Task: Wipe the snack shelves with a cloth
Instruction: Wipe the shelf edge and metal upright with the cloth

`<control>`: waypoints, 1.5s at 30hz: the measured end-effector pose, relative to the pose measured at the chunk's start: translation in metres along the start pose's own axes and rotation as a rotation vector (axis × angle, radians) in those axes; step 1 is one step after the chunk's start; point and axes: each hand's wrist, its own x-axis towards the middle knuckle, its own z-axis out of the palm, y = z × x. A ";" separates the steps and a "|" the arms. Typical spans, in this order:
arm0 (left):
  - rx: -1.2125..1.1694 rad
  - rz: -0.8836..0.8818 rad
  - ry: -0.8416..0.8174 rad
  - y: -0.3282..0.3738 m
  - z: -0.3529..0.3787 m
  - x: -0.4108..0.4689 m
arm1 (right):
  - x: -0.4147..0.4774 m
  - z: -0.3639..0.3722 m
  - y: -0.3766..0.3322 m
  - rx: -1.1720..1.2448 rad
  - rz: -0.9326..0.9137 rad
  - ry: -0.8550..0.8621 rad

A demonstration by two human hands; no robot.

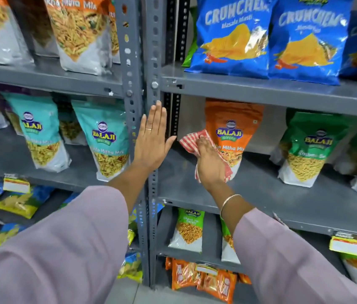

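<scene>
Two hands: left hand (152, 141) flat on upright (154, 119), right hand (209, 161) pressing cloth (191, 139) against orange bag (234, 126).

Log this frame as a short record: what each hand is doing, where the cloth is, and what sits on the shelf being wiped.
left hand: left hand open, flat against the grey upright post
right hand: right hand pressing the cloth down
cloth: red-and-white checked cloth, on the middle right shelf, near its left end
packets on that shelf: orange Balaji packet just behind the cloth; green Balaji packet further right
stage: wiping under way
</scene>
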 end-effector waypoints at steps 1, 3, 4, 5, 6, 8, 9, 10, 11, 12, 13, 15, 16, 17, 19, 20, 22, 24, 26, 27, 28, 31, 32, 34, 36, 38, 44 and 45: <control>-0.004 0.000 0.013 0.001 0.004 -0.001 | 0.004 0.006 0.003 -0.001 0.017 -0.025; -0.007 -0.024 0.054 0.003 0.013 -0.002 | 0.011 0.019 0.009 0.010 0.061 -0.095; -0.003 -0.038 0.080 0.004 0.018 -0.001 | 0.014 0.028 0.013 0.020 0.101 -0.137; 0.002 -0.050 0.099 0.005 0.021 -0.001 | 0.016 0.036 0.018 0.042 0.152 -0.179; 0.011 -0.057 0.120 0.006 0.024 0.000 | 0.017 0.046 0.023 0.084 0.206 -0.225; 0.016 -0.067 0.152 0.005 0.030 0.001 | 0.016 0.070 0.032 0.190 0.316 -0.342; 0.011 -0.071 0.157 0.004 0.032 0.000 | 0.013 0.085 0.036 0.243 0.364 -0.391; 0.001 -0.073 0.160 0.004 0.034 0.000 | 0.007 0.098 0.039 0.271 0.398 -0.438; -0.007 -0.070 0.158 0.003 0.036 0.000 | 0.002 0.112 0.039 0.255 0.419 -0.481; -0.016 -0.066 0.160 0.002 0.038 0.000 | -0.003 0.124 0.035 0.213 0.448 -0.508; -0.033 -0.060 0.169 0.002 0.040 -0.001 | -0.007 0.129 0.030 0.172 0.489 -0.502; -0.062 -0.051 0.188 0.001 0.044 -0.001 | -0.008 0.139 0.016 0.092 0.527 -0.453; -0.076 -0.045 0.199 0.001 0.046 -0.001 | -0.006 0.143 0.010 0.052 0.483 -0.440; -0.090 -0.040 0.207 0.001 0.047 -0.001 | -0.004 0.145 0.003 0.056 0.390 -0.438; -0.107 -0.035 0.225 0.000 0.048 0.000 | -0.001 0.142 -0.017 0.245 0.277 -0.439; -0.105 -0.035 0.233 -0.001 0.050 0.001 | 0.003 0.135 -0.029 0.297 0.200 -0.464; -0.097 -0.033 0.260 -0.001 0.052 0.001 | 0.015 0.122 -0.045 0.424 0.145 -0.557; -0.108 -0.024 0.284 -0.001 0.054 0.001 | 0.035 0.120 -0.044 0.601 0.185 -0.543; -0.110 -0.021 0.298 0.000 0.055 0.002 | 0.060 0.131 -0.020 0.556 0.333 -0.350; -0.104 -0.021 0.300 -0.001 0.055 0.002 | 0.067 0.128 -0.010 0.473 0.364 -0.313; -0.096 -0.022 0.298 -0.002 0.056 0.002 | 0.072 0.134 0.003 0.419 0.409 -0.280; -0.071 -0.020 0.282 -0.003 0.059 0.000 | 0.067 0.157 0.022 0.144 0.527 -0.435; -0.066 -0.017 0.284 -0.003 0.059 0.000 | 0.063 0.161 0.017 0.072 0.528 -0.490; -0.064 -0.010 0.288 -0.002 0.059 0.000 | 0.054 0.172 -0.003 0.028 0.433 -0.490; -0.062 -0.007 0.290 -0.003 0.057 0.002 | 0.054 0.181 -0.022 0.107 0.298 -0.486; -0.067 0.000 0.301 -0.003 0.057 0.001 | 0.049 0.175 -0.037 0.259 0.291 -0.540; -0.089 -0.011 0.322 -0.002 0.057 0.001 | 0.090 0.128 -0.026 0.820 0.589 -0.457; -0.088 -0.013 0.321 -0.002 0.057 0.001 | 0.097 0.125 -0.016 0.679 0.599 -0.388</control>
